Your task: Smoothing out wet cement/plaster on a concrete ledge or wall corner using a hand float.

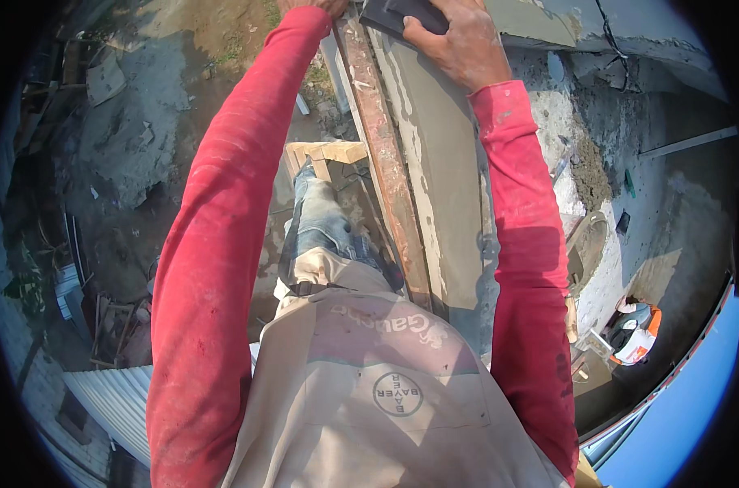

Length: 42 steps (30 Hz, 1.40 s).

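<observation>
My right hand (465, 42) grips a dark, flat plastering float (402, 15) at the top of the head view, thumb along its near side. The float lies on a narrow strip of smooth grey mortar (447, 154) that runs toward me. Along the strip's left side is a long, worn, reddish wooden board (383, 154) with mortar smears on its edge. My left hand (312, 6) is by the board's far end, mostly cut off by the upper edge, so its fingers are hidden. Both arms stretch forward in red sleeves.
A light wooden support (329, 152) stands left of the board, beside my jeans leg. Far below on the left are rubble and a corrugated metal sheet (113, 398). On the right are a rough whitish wall (552, 122) and a person in orange and white (636, 333) lower down.
</observation>
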### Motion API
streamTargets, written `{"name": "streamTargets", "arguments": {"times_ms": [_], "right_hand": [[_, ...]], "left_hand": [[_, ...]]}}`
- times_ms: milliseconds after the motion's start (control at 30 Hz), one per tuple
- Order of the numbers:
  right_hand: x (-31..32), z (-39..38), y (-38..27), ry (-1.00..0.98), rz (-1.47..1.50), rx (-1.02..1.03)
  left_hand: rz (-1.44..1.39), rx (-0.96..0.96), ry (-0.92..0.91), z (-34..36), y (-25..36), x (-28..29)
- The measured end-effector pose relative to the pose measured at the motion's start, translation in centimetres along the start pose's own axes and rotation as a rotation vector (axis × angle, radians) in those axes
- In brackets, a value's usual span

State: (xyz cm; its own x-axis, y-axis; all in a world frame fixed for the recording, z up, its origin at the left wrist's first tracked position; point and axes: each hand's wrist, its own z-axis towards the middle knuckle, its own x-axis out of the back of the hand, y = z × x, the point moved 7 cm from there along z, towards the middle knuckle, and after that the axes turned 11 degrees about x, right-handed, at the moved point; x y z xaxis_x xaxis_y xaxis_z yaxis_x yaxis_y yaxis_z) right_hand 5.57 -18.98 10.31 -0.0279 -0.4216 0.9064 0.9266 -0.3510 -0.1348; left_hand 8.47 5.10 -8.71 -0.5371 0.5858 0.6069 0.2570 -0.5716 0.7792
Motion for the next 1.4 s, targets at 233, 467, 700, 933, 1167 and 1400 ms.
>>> {"name": "streamTargets", "arguments": {"times_ms": [233,467,700,933,1167,1400], "right_hand": [[10.6,-24.8,-13.0,-0.265,0.195,-0.208],[17.5,-22.3,-15.7,-0.160,0.177,-0.286],[9.3,-8.7,-16.9,-0.373,-0.228,0.244],[6.2,-11.4,-20.4,-0.664,-0.375,0.463],[7.8,-14.9,-24.5,-0.894,-0.158,0.354],[4.7,-10.0,-18.9,-0.647,-0.397,0.436]], "left_hand": [[0.219,0.536,-0.339,-1.3,1.3,0.8],[0.066,0.171,-0.014,-0.1,-0.3,-0.2],[0.001,0.117,-0.009,0.7,-0.9,-1.0],[0.058,0.096,-0.022,-1.5,0.8,0.1],[0.056,0.071,-0.029,-1.3,1.0,-0.3],[0.075,0.051,-0.038,-1.6,1.1,-0.6]]}}
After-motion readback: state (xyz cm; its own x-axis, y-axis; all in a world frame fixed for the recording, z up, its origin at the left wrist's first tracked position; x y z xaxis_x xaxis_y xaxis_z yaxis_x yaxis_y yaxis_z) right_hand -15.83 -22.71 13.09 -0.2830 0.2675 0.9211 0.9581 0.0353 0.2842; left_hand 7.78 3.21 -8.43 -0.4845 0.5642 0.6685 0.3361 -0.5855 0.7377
